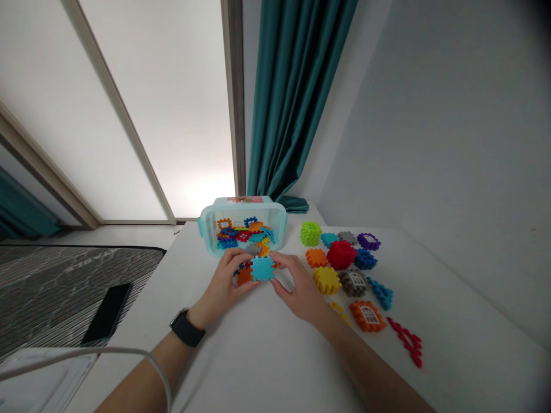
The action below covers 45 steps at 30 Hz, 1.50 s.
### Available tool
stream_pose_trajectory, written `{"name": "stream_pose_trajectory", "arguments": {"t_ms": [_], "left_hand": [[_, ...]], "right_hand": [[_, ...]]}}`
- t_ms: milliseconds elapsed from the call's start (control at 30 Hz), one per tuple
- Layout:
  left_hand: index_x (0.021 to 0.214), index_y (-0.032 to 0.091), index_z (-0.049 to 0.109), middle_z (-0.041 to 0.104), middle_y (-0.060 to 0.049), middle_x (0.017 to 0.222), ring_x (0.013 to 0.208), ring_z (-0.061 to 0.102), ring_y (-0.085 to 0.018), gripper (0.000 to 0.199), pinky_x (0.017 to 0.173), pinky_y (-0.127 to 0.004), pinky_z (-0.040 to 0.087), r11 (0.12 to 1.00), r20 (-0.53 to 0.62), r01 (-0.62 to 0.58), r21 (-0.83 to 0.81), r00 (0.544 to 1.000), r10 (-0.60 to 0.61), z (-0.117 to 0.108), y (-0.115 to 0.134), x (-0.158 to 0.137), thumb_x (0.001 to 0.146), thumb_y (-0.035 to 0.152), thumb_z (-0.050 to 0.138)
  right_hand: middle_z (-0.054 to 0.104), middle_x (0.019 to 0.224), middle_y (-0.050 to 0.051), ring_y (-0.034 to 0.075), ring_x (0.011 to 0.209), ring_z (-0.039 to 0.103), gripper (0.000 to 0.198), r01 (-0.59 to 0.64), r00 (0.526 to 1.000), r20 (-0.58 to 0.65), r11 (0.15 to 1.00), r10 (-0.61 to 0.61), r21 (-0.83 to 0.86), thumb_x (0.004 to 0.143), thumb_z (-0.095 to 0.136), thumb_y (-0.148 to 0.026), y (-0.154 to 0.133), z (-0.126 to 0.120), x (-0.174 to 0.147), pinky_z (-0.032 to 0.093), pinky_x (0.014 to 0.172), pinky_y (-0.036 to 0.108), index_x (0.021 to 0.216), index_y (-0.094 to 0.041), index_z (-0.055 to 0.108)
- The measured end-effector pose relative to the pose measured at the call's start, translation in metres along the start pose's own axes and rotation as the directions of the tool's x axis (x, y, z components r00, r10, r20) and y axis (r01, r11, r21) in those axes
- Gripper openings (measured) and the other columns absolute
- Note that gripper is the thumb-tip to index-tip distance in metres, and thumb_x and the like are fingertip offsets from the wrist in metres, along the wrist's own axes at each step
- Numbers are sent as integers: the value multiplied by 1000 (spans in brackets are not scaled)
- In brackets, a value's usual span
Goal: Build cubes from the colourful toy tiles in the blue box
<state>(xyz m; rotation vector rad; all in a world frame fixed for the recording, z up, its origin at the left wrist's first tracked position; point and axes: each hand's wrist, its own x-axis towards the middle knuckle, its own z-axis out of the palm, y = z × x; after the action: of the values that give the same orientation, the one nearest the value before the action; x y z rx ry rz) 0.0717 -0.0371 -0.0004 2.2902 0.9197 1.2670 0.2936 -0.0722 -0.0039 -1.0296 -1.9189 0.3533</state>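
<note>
A light blue square tile with toothed edges point(262, 268) is held upright between my two hands, over the white table. My left hand point(224, 278), with a dark watch on its wrist, pinches it from the left, thumb at the lower edge. From the right, my right hand point(300, 288) grips it with thumb and fingers. Behind the tile, near my left fingers, an orange piece point(245, 276) shows in part. More pieces just behind are partly hidden. A clear light blue bin point(206, 214), tipped on its side with its mouth facing me, holds mixed toothed pieces.
Right of my hands lie sorted stacks: green point(310, 233), red point(341, 254), yellow point(327, 280), orange window tiles point(368, 316) and others. Red triangular pieces point(407, 341) lie nearest the wall. A white cable point(146, 354) crosses the lower left; a black phone-like slab point(107, 312) lies beyond the table's left edge.
</note>
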Motion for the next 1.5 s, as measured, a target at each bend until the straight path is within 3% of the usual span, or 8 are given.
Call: {"name": "stream_pose_trajectory", "arguments": {"t_ms": [200, 400, 700, 1133, 1333, 1500], "left_hand": [[119, 25, 56, 54, -8, 116, 108, 58, -24, 40, 95, -44, 52, 1000, -3, -2, 6, 1000, 2, 1, 0, 0, 85, 33, 74], [117, 24, 57, 56, -9, 115, 108, 59, -26, 40, 93, -43, 52, 1000, -13, -24, 8, 1000, 25, 4, 1, -1, 83, 33, 76], [117, 24, 55, 57, -9, 115, 108, 59, -25, 38, 94, -43, 52, 1000, 12, -10, -5, 1000, 10, 5, 3, -1, 84, 31, 74], [118, 23, 54, 55, -10, 119, 109, 58, -24, 38, 94, -43, 52, 997, 62, -23, 70, 998, 19, 8, 4, 5, 85, 29, 73], [121, 24, 54, 56, -11, 122, 113, 58, -26, 40, 98, -43, 51, 996, 114, -63, 64, 992, 55, 14, 15, 19, 86, 30, 72], [121, 23, 54, 55, -11, 122, 112, 58, -26, 42, 96, -41, 51, 995, 153, -94, 45, 985, 86, 38, 24, 37, 85, 34, 73]], "right_hand": [[60, 133, 10, 26, 124, 56, 50, 41, 999, 5, 999, -41, -5, 89, 58, -15, -2, -1, 1, 49, 104, 48, 136, -29, 48], [51, 143, 11, 26, 135, 48, 66, 111, 992, 58, 993, -108, -39, 82, 56, -8, -5, -1, 1, 42, 113, 51, 144, -28, 40], [58, 132, 11, 29, 124, 54, 62, 78, 995, 64, 992, -71, -98, 87, 63, -19, 0, -4, 3, 49, 104, 53, 144, -29, 40], [63, 127, 11, 30, 119, 55, 56, 99, 994, 59, 966, -87, -240, 86, 64, -16, 0, -13, 5, 49, 100, 53, 138, -27, 47], [64, 129, 10, 29, 121, 54, 36, 140, 990, 79, 922, -120, -360, 90, 61, -18, -3, -33, 3, 46, 104, 53, 124, -23, 56], [64, 130, 10, 29, 122, 55, 26, 167, 986, 104, 856, -133, -489, 90, 60, -19, 2, -66, -6, 45, 105, 53, 115, -23, 61]]}}
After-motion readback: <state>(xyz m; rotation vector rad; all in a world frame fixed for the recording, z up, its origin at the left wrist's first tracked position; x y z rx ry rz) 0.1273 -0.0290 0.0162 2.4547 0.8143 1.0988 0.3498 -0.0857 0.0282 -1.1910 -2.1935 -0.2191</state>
